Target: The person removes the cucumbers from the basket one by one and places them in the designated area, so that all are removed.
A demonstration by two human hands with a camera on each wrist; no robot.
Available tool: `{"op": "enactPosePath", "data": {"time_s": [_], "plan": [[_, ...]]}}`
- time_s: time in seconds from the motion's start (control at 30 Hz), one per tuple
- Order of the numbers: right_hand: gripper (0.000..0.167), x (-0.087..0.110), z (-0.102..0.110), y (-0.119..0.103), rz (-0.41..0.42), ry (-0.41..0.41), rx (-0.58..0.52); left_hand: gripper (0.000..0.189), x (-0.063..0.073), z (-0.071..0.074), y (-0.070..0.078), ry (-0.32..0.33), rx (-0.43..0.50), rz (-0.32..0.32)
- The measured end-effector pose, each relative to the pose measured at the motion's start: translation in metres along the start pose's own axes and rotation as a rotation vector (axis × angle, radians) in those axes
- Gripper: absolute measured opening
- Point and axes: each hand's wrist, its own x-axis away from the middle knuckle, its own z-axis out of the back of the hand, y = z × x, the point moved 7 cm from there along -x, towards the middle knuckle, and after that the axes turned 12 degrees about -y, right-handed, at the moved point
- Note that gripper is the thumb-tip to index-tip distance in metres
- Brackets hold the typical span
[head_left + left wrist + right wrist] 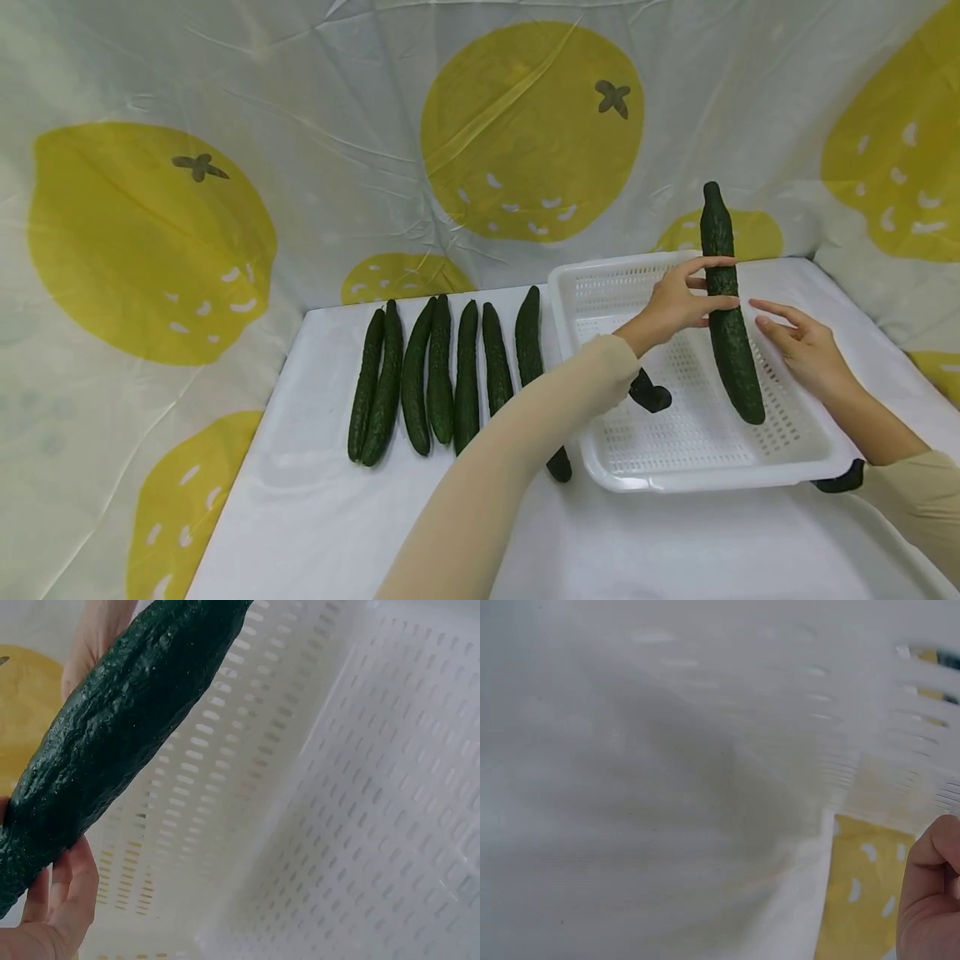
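Note:
My left hand [671, 304] grips a long dark green cucumber [722, 283] between thumb and fingers. The cucumber is held nearly upright, slightly tilted, above the white perforated basket [663, 483]. In the left wrist view the bumpy cucumber [124, 724] crosses the upper left, with fingers [75, 896] round its lower part. Near the basket's right side is my right hand [806, 346], its fingers extended toward the cucumber with a small gap between them. Part of the right hand [934, 889] shows at the right edge of the right wrist view.
Several cucumbers [440, 375] lie side by side on the white table [292, 517], left of the basket. My left forearm [517, 467] covers parts of the nearest ones. Behind the table hangs a pale cloth [337, 183] printed with yellow lemons. A dark object [649, 393] shows beneath my left wrist.

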Motion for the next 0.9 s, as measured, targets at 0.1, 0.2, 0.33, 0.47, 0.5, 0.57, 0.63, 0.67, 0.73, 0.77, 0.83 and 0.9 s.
{"op": "enactPosePath", "data": {"time_s": [0.1, 0.2, 0.33, 0.47, 0.5, 0.57, 0.63, 0.67, 0.73, 0.77, 0.83, 0.9], "plan": [[0.043, 0.0, 0.0, 0.0, 0.003, -0.006, 0.0, 0.049, 0.002, 0.002, 0.006, -0.005, 0.024, -0.012], [0.045, -0.001, -0.001, 0.002, -0.009, -0.013, -0.006, 0.048, 0.004, 0.005, 0.01, -0.013, 0.054, -0.021], [0.048, -0.001, -0.002, 0.004, -0.034, -0.018, -0.006, 0.048, 0.008, 0.011, 0.013, -0.03, 0.096, -0.021], [0.049, -0.001, -0.002, 0.004, -0.054, -0.018, -0.004, 0.048, 0.011, 0.018, 0.015, -0.047, 0.138, -0.021], [0.05, -0.001, -0.002, 0.003, -0.058, -0.019, -0.004, 0.048, 0.011, 0.019, 0.016, -0.053, 0.147, -0.021], [0.049, -0.001, -0.002, 0.003, -0.056, -0.015, -0.003, 0.048, 0.012, 0.022, 0.017, -0.066, 0.162, -0.026], [0.05, -0.001, -0.002, 0.004, -0.06, -0.018, -0.014, 0.049, 0.014, 0.025, 0.019, -0.078, 0.182, -0.032], [0.05, -0.001, -0.002, 0.004, -0.059, -0.018, -0.014, 0.049, 0.015, 0.026, 0.019, -0.084, 0.192, -0.035], [0.051, -0.001, -0.002, 0.004, -0.064, -0.018, -0.009, 0.05, 0.017, 0.029, 0.021, -0.09, 0.211, -0.038], [0.051, -0.001, -0.002, 0.004, -0.067, -0.018, -0.007, 0.05, 0.018, 0.031, 0.022, -0.095, 0.221, -0.041], [0.051, 0.0, -0.002, 0.004, -0.064, -0.017, -0.003, 0.051, 0.022, 0.035, 0.025, -0.101, 0.234, -0.046], [0.049, 0.0, -0.001, 0.003, -0.049, -0.013, -0.002, 0.051, 0.025, 0.039, 0.027, -0.101, 0.241, -0.05]]}}
